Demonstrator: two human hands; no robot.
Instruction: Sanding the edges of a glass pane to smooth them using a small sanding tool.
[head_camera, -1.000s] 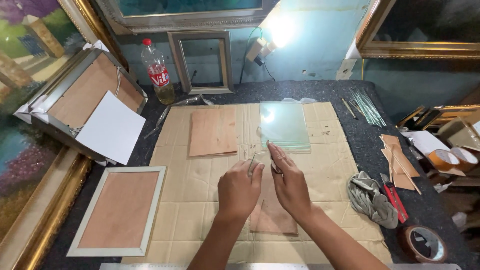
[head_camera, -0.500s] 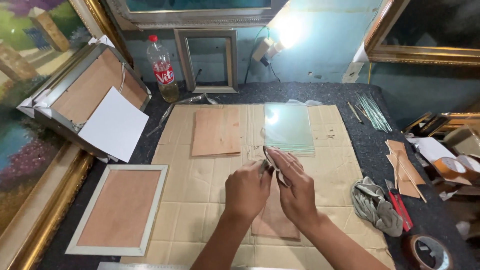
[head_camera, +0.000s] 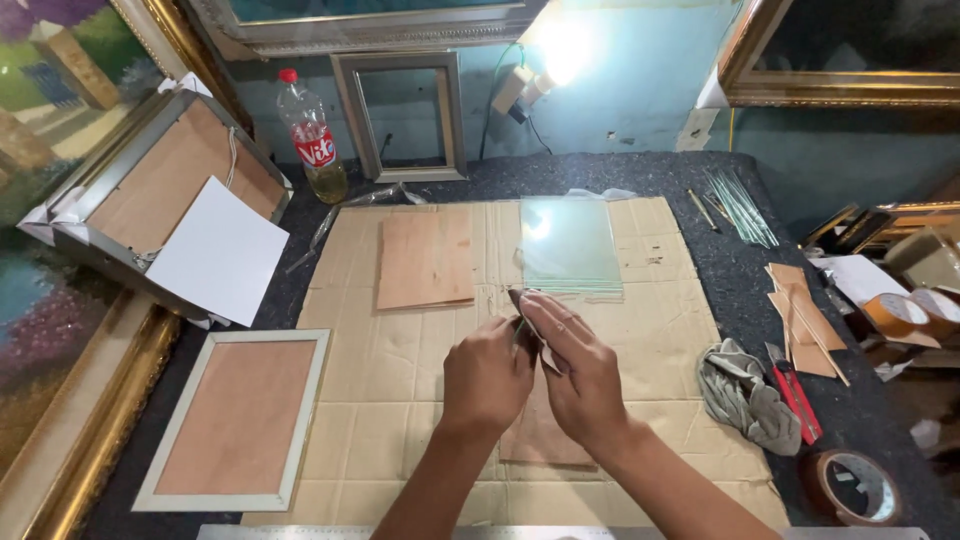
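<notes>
Both hands, left hand (head_camera: 487, 375) and right hand (head_camera: 578, 372), have drawn closer, now pinching a brown board (head_camera: 540, 425) together over the cardboard (head_camera: 400, 350); glass pane (head_camera: 570, 245) lies at twelve o'clock.

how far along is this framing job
Looks done: one small white frame with a brown backing board lies closed at the left. In hand: the left hand and right hand pinch a small thin brown piece over a brown board on the flattened cardboard sheet. Seemingly left: the clear glass pane and the loose brown square board lie unassembled; the empty grey frame leans against the wall.
</notes>
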